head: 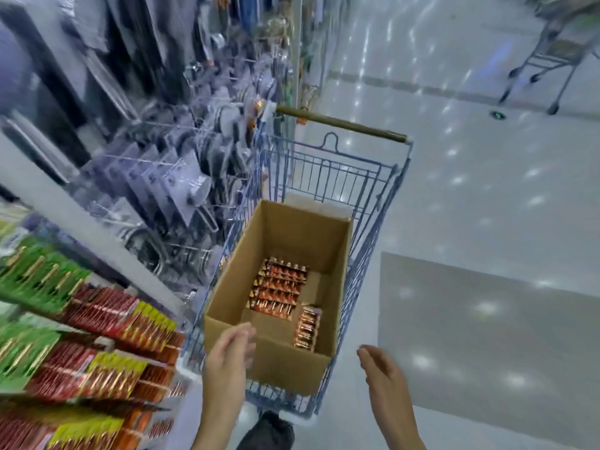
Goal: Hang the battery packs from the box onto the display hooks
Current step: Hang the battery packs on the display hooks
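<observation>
While orange battery packs (278,291) lie stacked inside the cardboard box (285,365), the left hand (229,355) hovers at the box's near rim and the right hand (384,373) just right of it, both empty, fingers relaxed; a blue cart (368,203) holds the box.

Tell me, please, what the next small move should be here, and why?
Probably lower the left hand into the cardboard box and take a grip on the battery pack nearest the near wall. Both hands hold nothing, the left hand hovers over the box's near rim, and the right hand is outside the shopping cart.
</observation>
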Demonstrator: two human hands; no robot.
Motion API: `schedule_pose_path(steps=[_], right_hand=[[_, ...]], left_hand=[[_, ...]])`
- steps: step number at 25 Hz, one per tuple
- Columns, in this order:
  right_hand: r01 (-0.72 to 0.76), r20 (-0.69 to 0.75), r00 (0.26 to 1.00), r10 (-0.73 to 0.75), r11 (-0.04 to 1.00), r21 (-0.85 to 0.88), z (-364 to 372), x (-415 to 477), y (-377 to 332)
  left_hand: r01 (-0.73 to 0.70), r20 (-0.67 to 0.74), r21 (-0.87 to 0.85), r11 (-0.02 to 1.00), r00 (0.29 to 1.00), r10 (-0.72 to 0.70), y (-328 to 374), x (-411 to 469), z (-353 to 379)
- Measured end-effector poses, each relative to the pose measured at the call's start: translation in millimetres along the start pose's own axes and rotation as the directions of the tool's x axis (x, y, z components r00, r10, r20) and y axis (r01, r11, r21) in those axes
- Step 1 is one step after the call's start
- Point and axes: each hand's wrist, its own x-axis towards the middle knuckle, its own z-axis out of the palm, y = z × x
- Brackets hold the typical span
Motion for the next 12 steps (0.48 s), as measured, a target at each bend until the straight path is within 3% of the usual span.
schedule_pose_path(steps=[6,12], right_hand=[[0.021,0.056,0.998,-0.019,0.999,-0.029,42.2,52.4,-67.1],[-0.065,0.178,0.98,0.091,0.987,-0.15,74.1,123.5,-108.8]], left_hand=[[0.005,0.033,0.062,0.998,0.999,-0.007,25.3,79.9,32.5],[0.222,-0.104,-0.014,0.975,0.969,-0.223,4.9,146.1,74.7]])
